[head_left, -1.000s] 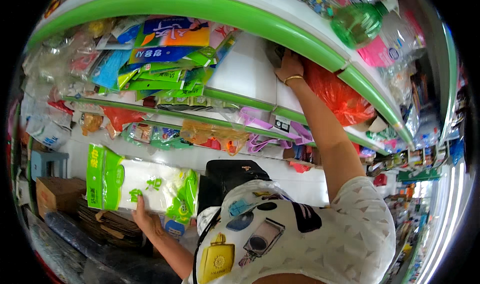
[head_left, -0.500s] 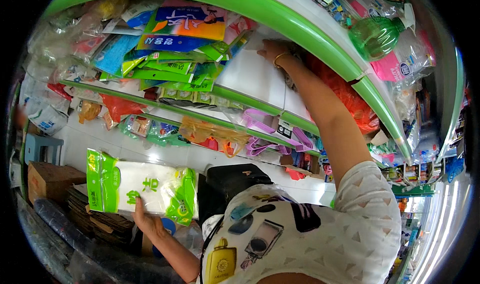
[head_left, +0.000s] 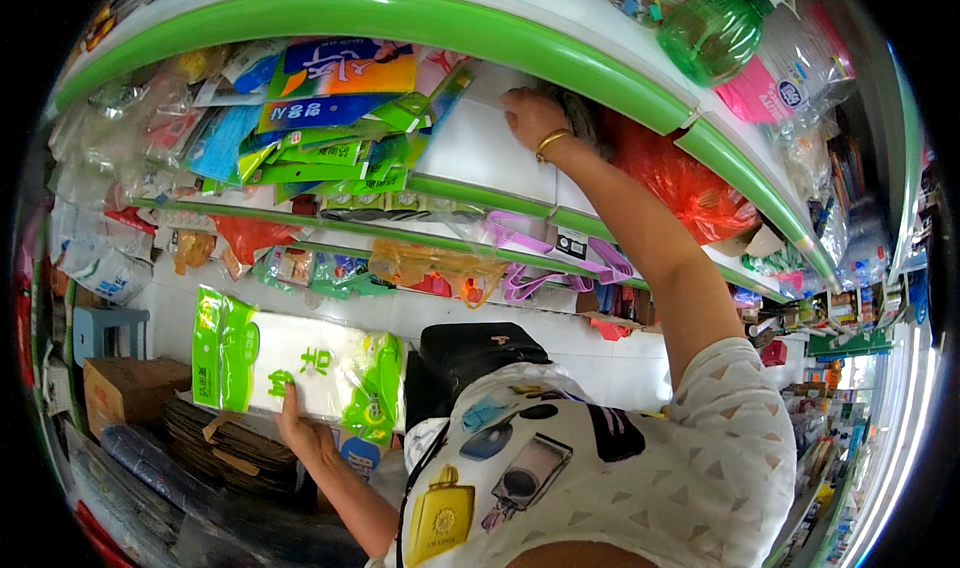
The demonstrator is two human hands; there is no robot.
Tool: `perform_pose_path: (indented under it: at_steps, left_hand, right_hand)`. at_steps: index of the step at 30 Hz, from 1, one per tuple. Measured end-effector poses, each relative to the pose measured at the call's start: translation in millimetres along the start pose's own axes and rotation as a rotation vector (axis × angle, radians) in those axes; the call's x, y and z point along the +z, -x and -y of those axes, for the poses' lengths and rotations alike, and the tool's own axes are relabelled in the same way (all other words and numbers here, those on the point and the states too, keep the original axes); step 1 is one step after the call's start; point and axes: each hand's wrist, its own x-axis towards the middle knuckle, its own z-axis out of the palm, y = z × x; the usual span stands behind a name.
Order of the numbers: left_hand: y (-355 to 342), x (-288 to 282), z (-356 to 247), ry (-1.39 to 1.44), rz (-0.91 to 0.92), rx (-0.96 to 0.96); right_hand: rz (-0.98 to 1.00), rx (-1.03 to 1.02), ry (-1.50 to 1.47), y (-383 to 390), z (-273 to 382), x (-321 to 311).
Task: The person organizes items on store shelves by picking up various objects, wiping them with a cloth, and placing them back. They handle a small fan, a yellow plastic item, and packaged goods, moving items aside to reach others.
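My left hand (head_left: 304,438) grips the lower edge of a flat clear packet of white cloth with green ends (head_left: 310,368), thumb on its front. My right hand (head_left: 535,123) is reached up onto a white shelf (head_left: 480,138), fingers loosely bent and apart over its surface, with nothing visible in them. A gold bracelet (head_left: 552,144) circles that wrist. Just right of the hand lie dark grey items (head_left: 582,118), partly hidden by the hand and the shelf above. Left of it, a heap of green packets (head_left: 330,158) and blue-orange packets (head_left: 345,73) covers the shelf.
A green shelf edge (head_left: 400,8) arches above my right hand. A red plastic bag (head_left: 680,188) lies beside my right forearm. Purple hangers (head_left: 520,233) are on the shelf below. A black bag (head_left: 480,353) is against my body; cardboard (head_left: 130,393) and a blue stool (head_left: 100,333) stand left.
The view has shifted, with more of the upper shelf edge showing. My right hand remains on the shelf, its fingers more bent than before. My left hand still holds the cloth packet, slightly tilted.
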Motion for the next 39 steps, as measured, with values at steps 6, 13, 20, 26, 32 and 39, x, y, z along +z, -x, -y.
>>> perform_pose_path:
  at_steps: [6, 13, 20, 26, 32, 39]
  left_hand:
    - [-11, 31, -20, -0.005, 0.071, -0.029]
    - [-9, 9, -18, 0.082, -0.003, -0.033]
    - [-4, -8, -12, 0.107, -0.054, -0.071]
    - [-6, 5, -6, 0.043, 0.001, -0.036]
    - [-11, 31, 1, -0.006, 0.013, -0.118]
    - [-14, 57, -3, -0.003, 0.118, -0.173]
  right_hand:
    - [0.214, 0.165, -0.032, -26, -3, 20]
    - [0.028, 0.144, 0.080, 14, 5, -38]
    - [0.080, 0.352, 0.103, 21, -68, 1]
    - [0.316, 0.320, 0.116, 8, -34, -20]
    - [0.376, 0.200, -0.110, 13, 33, -37]
    - [0.153, 0.012, -0.281, 27, 91, -33]
